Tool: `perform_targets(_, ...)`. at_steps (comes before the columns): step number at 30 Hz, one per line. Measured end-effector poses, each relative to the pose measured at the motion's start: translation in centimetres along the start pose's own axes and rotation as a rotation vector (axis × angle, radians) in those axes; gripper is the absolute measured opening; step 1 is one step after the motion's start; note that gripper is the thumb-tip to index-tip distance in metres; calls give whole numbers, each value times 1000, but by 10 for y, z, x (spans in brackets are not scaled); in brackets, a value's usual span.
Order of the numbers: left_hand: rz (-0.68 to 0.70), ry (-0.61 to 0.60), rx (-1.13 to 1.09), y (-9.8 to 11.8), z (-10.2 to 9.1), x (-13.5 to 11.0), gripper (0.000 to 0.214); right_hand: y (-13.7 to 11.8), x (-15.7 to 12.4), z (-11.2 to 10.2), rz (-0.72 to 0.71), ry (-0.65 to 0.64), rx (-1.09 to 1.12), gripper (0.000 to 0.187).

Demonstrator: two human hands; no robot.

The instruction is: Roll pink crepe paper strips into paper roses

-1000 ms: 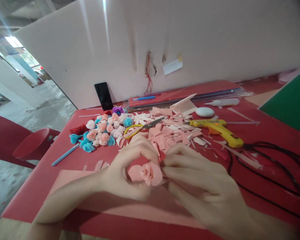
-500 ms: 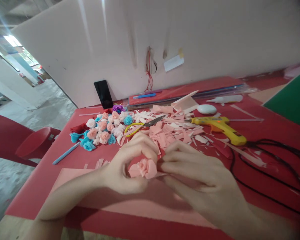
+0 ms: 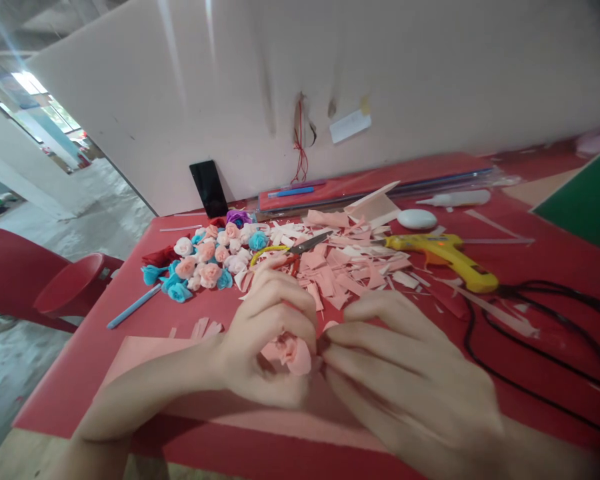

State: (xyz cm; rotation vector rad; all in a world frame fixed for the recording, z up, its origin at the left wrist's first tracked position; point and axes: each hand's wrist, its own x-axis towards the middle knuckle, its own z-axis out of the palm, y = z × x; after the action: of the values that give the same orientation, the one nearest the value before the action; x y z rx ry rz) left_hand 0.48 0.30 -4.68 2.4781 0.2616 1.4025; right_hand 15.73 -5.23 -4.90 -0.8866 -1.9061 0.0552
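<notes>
Curled around a pink paper flower (image 3: 296, 355) is my left hand (image 3: 267, 333), with the petals showing between its thumb and fingers. My right hand (image 3: 410, 373) is pinched at the flower's right side, its fingertips pressed together at the edge of a petal. What exactly lies between those fingertips is mostly hidden. Beneath both hands a pink paper sheet (image 3: 130, 363) lies on the red table (image 3: 95, 373). Just beyond my left hand are scissors (image 3: 310, 243) with a yellow handle, resting on pink paper scraps (image 3: 330, 267).
Finished paper flowers (image 3: 207, 252) in several colours are piled at the left, near a blue pen (image 3: 134, 307). A yellow glue gun (image 3: 445, 257) with a black cord (image 3: 473, 353) lies right. A phone (image 3: 209, 189) leans against the back panel, and a white bottle (image 3: 457, 199) lies at the back right.
Both hands have shifted slightly down with the flower. My left hand has closed more around it, and my right fingers have moved along the petal edge.
</notes>
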Motion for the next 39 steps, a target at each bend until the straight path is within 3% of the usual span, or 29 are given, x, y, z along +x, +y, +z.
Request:
perform_targets(6, -189, 84, -90, 1, 4, -6, 29, 6, -5, -1, -102, 12, -214, 21)
perform_targets(10, -299, 90, -131, -1, 4, -6, 18, 8, -5, -13, -227, -41, -305, 22)
perform_targets(21, -395, 135, -184, -2, 3, -6, 13, 19, -10, -5, -381, 23, -448, 18)
perform_targets(28, -257, 76, -197, -10, -3, -2, 11, 13, 6, -6, -142, 10, -242, 22)
perform_targets(34, -151, 8, -210, -15, -9, 2, 13, 10, 20, -14, 36, -41, 190, 22)
perform_targets(39, -82, -57, -219, -15, -13, 5, 15, 14, 22, -12, 315, -146, 433, 18)
